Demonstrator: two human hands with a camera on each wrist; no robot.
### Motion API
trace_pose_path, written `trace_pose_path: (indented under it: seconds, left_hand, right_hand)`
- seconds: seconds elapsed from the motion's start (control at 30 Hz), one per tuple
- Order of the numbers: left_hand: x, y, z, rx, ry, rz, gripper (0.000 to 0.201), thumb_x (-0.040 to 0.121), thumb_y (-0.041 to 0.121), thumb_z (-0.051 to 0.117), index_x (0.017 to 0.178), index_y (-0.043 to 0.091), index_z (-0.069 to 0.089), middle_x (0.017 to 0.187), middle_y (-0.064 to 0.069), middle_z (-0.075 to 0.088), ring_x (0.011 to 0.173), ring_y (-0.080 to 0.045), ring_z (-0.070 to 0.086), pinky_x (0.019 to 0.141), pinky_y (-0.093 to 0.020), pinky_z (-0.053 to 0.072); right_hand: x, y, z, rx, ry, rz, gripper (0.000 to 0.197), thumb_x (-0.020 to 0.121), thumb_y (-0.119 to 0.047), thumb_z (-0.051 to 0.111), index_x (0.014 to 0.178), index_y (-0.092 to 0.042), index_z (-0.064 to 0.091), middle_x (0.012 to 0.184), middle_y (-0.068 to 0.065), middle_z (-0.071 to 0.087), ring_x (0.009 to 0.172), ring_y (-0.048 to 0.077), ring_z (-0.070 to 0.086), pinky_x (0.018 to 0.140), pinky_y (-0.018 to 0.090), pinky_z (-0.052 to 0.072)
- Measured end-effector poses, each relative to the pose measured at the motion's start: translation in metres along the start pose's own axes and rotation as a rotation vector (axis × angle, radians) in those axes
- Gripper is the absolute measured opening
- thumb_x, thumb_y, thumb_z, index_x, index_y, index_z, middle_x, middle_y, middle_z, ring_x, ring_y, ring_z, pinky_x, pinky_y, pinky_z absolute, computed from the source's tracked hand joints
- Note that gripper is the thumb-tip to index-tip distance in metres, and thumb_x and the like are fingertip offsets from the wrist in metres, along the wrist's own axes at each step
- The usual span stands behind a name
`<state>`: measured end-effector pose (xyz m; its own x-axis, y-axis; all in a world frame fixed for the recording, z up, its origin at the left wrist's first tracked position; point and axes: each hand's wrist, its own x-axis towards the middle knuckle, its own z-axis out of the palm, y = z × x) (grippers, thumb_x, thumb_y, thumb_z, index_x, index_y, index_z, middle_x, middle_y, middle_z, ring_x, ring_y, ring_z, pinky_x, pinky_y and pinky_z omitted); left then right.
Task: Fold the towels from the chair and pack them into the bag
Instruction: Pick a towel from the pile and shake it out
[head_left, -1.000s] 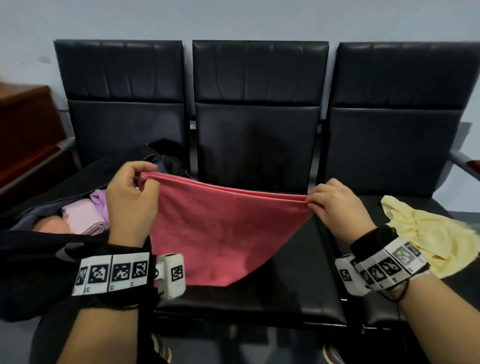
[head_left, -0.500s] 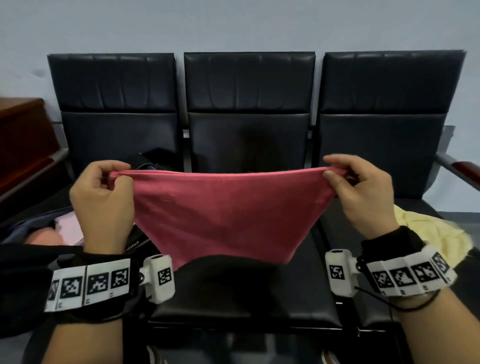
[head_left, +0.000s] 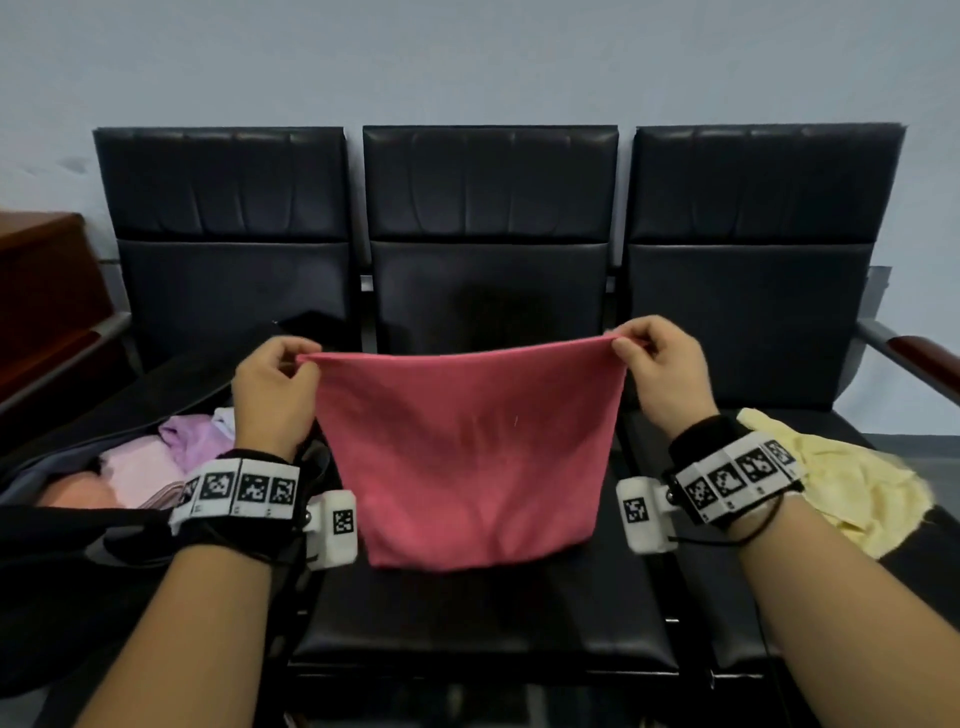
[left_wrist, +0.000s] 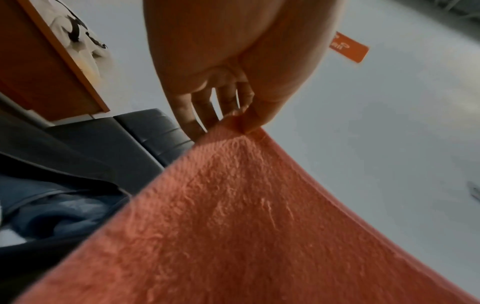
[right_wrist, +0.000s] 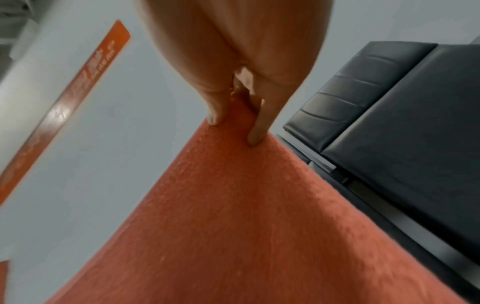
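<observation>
Head view: the left hand (head_left: 272, 387) and the right hand (head_left: 662, 371) hold a red towel (head_left: 467, 457) up by its two top corners, each corner pinched between thumb and curled fingers, so the top edge runs nearly level between them and the cloth hangs flat over the middle seat of a black three-seat chair (head_left: 488, 623). The towel's lower edge hangs just above or on the seat cushion; which, I cannot tell. At 9 o'clock from the towel a black bag (head_left: 78, 571) lies open on the left seat with pink and lilac towels (head_left: 156, 457) inside. At 3 o'clock a yellow towel (head_left: 852, 483) lies crumpled on the right seat, well apart from the red one. A brown cabinet (head_left: 47, 291) stands at 9 o'clock beyond the bag. Left wrist view: the left hand (left_wrist: 233, 67) has its thumb pressed against the fingertips (left_wrist: 197, 123), the towel (left_wrist: 233, 226) corner caught between them, the cloth spreading down toward 6 o'clock; the chair (left_wrist: 150, 131) back shows at 9 o'clock and the bag (left_wrist: 52, 185) at 8 o'clock. Right wrist view: the right hand (right_wrist: 233, 51) pinches the other corner, thumb on one face and a finger on the other, the towel (right_wrist: 246, 226) fanning out to 6 o'clock, with the chair (right_wrist: 389, 113) at 3 o'clock.
</observation>
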<state>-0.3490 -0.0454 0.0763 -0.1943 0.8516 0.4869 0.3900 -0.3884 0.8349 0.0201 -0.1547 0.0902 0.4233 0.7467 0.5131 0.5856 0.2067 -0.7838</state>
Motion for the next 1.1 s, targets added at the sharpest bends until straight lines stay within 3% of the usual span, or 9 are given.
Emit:
trace_pose_path:
  seconds: [0.1, 0.27, 0.37, 0.5, 0.63, 0.73, 0.9, 1.0, 1.1]
  left_hand:
    - [0.010, 0.012, -0.009, -0.044, 0.027, 0.114, 0.025, 0.084, 0.000, 0.057, 0.091, 0.020, 0.070, 0.083, 0.003, 0.069, 0.071, 0.004, 0.061, 0.072, -0.016, 0.050]
    - [-0.007, 0.005, -0.025, -0.134, -0.045, 0.161, 0.023, 0.082, -0.005, 0.058, 0.092, 0.011, 0.072, 0.087, 0.002, 0.072, 0.082, -0.003, 0.067, 0.078, -0.013, 0.050]
    - [-0.029, -0.023, -0.024, -0.100, -0.178, 0.064, 0.024, 0.080, -0.011, 0.059, 0.086, 0.009, 0.070, 0.086, -0.004, 0.072, 0.080, -0.009, 0.065, 0.074, -0.011, 0.049]
    - [-0.056, -0.069, -0.018, 0.139, -0.441, -0.115, 0.031, 0.076, -0.016, 0.059, 0.069, 0.013, 0.067, 0.070, -0.011, 0.067, 0.068, -0.020, 0.056, 0.066, -0.025, 0.044]
    - [-0.080, -0.097, -0.021, 0.248, -0.752, -0.233, 0.033, 0.074, -0.017, 0.060, 0.059, 0.012, 0.067, 0.051, 0.003, 0.062, 0.053, -0.011, 0.054, 0.056, -0.023, 0.043]
    - [-0.090, -0.109, -0.021, 0.266, -0.889, -0.290, 0.031, 0.075, -0.016, 0.059, 0.060, 0.010, 0.067, 0.049, 0.003, 0.059, 0.047, -0.002, 0.049, 0.049, -0.016, 0.039]
    - [-0.096, -0.128, -0.012, 0.263, -0.826, -0.397, 0.023, 0.077, -0.012, 0.059, 0.069, 0.006, 0.069, 0.049, 0.002, 0.058, 0.047, -0.009, 0.048, 0.050, -0.021, 0.038]
    - [-0.097, -0.136, 0.001, 0.252, -0.662, -0.396, 0.022, 0.077, -0.009, 0.059, 0.073, 0.010, 0.070, 0.050, 0.005, 0.059, 0.047, -0.006, 0.048, 0.052, -0.022, 0.039]
    - [-0.094, -0.143, 0.017, 0.261, -0.531, -0.344, 0.019, 0.081, -0.002, 0.062, 0.082, 0.015, 0.070, 0.069, 0.001, 0.066, 0.062, -0.011, 0.056, 0.062, -0.025, 0.043]
  right_hand:
    - [0.002, -0.014, -0.008, 0.118, 0.081, -0.077, 0.024, 0.092, -0.011, 0.062, 0.089, -0.034, 0.066, 0.099, -0.011, 0.072, 0.099, 0.004, 0.067, 0.087, 0.016, 0.050]
    - [-0.036, -0.007, -0.016, 0.189, 0.057, -0.134, 0.019, 0.095, -0.008, 0.059, 0.095, -0.026, 0.066, 0.105, -0.007, 0.073, 0.112, 0.008, 0.065, 0.095, 0.021, 0.050]
    - [-0.073, 0.025, -0.012, 0.093, -0.050, -0.026, 0.020, 0.094, -0.009, 0.060, 0.094, -0.028, 0.066, 0.100, -0.013, 0.072, 0.099, 0.003, 0.067, 0.088, 0.017, 0.049]
    - [-0.116, 0.073, -0.006, -0.087, -0.319, 0.162, 0.021, 0.089, -0.004, 0.066, 0.080, -0.023, 0.065, 0.069, -0.014, 0.066, 0.065, 0.000, 0.059, 0.065, 0.012, 0.044]
    - [-0.134, 0.094, -0.007, -0.074, -0.491, 0.357, 0.013, 0.089, 0.001, 0.065, 0.079, -0.008, 0.066, 0.068, 0.012, 0.067, 0.062, 0.024, 0.065, 0.064, 0.044, 0.059]
    - [-0.137, 0.101, -0.010, -0.075, -0.537, 0.389, 0.011, 0.089, 0.001, 0.066, 0.080, -0.006, 0.066, 0.062, 0.008, 0.065, 0.055, 0.022, 0.062, 0.059, 0.043, 0.056]
    - [-0.136, 0.113, 0.004, -0.100, -0.491, 0.414, 0.010, 0.088, -0.006, 0.068, 0.081, -0.012, 0.069, 0.068, 0.014, 0.068, 0.049, 0.011, 0.056, 0.046, 0.026, 0.049]
    - [-0.133, 0.125, 0.019, -0.106, -0.385, 0.441, 0.010, 0.088, -0.008, 0.070, 0.081, -0.014, 0.071, 0.074, 0.012, 0.071, 0.052, 0.014, 0.058, 0.049, 0.029, 0.052]
    - [-0.124, 0.138, 0.035, -0.115, -0.265, 0.469, 0.015, 0.088, -0.006, 0.068, 0.080, -0.018, 0.070, 0.075, 0.006, 0.071, 0.057, 0.017, 0.062, 0.056, 0.034, 0.057]
